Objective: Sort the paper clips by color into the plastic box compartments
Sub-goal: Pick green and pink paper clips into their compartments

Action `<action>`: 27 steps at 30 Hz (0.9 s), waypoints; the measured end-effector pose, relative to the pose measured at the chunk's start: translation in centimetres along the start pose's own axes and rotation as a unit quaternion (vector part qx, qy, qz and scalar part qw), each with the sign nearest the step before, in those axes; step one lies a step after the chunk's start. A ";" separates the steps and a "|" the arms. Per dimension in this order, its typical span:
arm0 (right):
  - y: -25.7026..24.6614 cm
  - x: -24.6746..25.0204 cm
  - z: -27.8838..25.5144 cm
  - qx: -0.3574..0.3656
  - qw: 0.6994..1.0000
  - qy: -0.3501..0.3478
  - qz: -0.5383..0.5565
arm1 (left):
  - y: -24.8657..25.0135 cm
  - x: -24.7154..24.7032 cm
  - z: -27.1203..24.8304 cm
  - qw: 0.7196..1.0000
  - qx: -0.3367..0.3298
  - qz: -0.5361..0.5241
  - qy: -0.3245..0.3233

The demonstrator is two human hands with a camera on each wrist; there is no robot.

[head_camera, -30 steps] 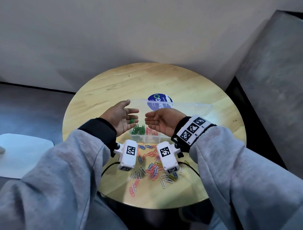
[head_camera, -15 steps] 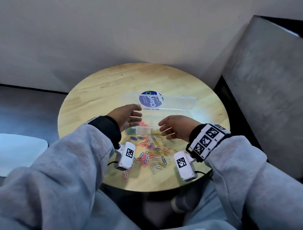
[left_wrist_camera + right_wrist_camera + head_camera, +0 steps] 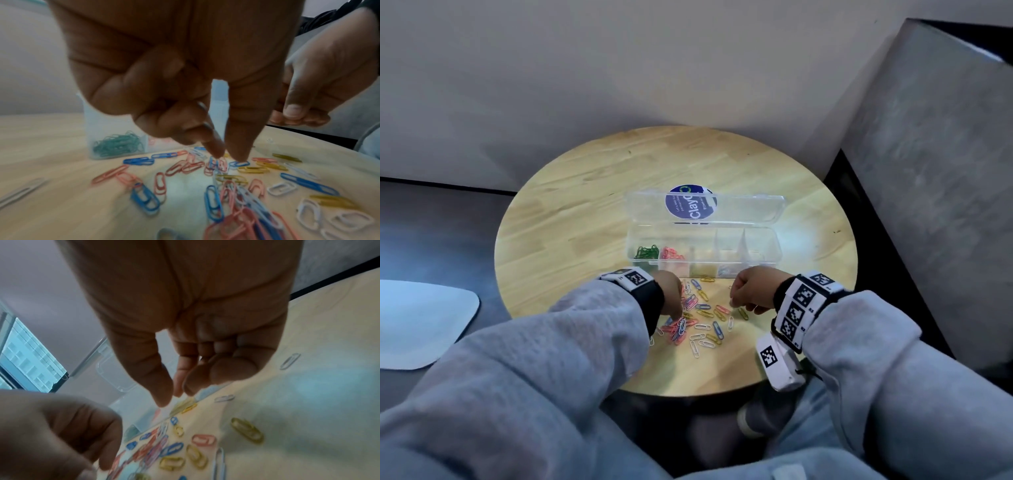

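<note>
A clear plastic box (image 3: 760, 248) stands open on the round wooden table (image 3: 585, 222). Green clips (image 3: 646, 253) fill its leftmost compartment and pink ones (image 3: 671, 255) the one beside it. Loose paper clips (image 3: 705, 322) of several colours lie scattered in front of the box. My left hand (image 3: 671, 294) is down in this pile. In the left wrist view its thumb and forefinger (image 3: 227, 158) pinch at a pink and blue clip, the other fingers curled. My right hand (image 3: 748, 291) hovers just right of the pile, fingers curled into the palm (image 3: 171, 398), with nothing seen in it.
The box lid (image 3: 743, 209) with a round blue sticker lies back behind the box. A grey concrete block (image 3: 945, 171) rises at the table's right. A pale flat object (image 3: 414, 325) sits low on the left. The table's near edge is close to my wrists.
Both hands turned palm-down and dropped from over the box to the loose clips. The green clip seen in my left palm is gone from it.
</note>
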State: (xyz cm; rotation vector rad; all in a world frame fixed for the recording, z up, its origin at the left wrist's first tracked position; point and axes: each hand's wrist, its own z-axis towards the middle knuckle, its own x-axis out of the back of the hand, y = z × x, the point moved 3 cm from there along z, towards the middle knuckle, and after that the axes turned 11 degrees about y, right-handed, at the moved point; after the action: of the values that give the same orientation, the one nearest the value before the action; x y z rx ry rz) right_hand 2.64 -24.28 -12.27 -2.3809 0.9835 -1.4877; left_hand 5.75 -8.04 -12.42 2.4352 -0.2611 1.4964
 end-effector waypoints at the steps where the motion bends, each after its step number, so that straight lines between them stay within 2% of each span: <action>1: 0.0 -0.3 0.0 0.001 1.000 -0.006 -0.017 | 0.1 0.0 0.2 1.000 -0.008 0.002 0.009; 4: -0.4 -1.5 -0.1 0.021 0.993 -0.017 -0.115 | 0.6 0.1 0.7 0.997 -0.051 0.012 0.053; 8: -0.9 -4.0 0.5 0.039 0.961 -0.016 -0.274 | 1.7 -0.5 1.7 0.992 -0.098 0.014 0.073; 12: -0.8 -4.9 1.1 0.023 0.960 0.013 -0.278 | 2.7 -1.6 2.7 0.993 -0.113 0.019 0.042; 15: -0.8 -5.1 1.2 0.028 0.956 0.003 -0.292 | 3.0 -1.9 3.0 0.993 -0.105 0.015 0.046; 19: -0.6 -5.2 1.4 0.026 0.967 -0.001 -0.255 | 3.3 -1.9 3.2 0.996 -0.080 -0.004 0.044; 22: 0.1 -4.5 1.2 0.009 0.983 0.000 -0.185 | 2.9 -1.7 3.2 0.996 -0.057 -0.058 0.045; 25: 0.9 -2.5 1.0 -0.021 0.999 -0.024 -0.034 | 1.8 0.0 2.4 0.987 -0.040 -0.148 0.053; 27: 1.4 -1.2 1.0 -0.049 0.990 -0.043 0.126 | 0.9 1.9 1.7 0.976 -0.038 -0.211 0.050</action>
State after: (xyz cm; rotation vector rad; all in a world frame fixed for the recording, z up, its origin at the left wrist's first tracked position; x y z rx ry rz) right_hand 2.55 -24.78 -14.33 -2.2593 1.3079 -1.2638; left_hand 7.79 -9.45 -11.38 2.1694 0.2054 1.3808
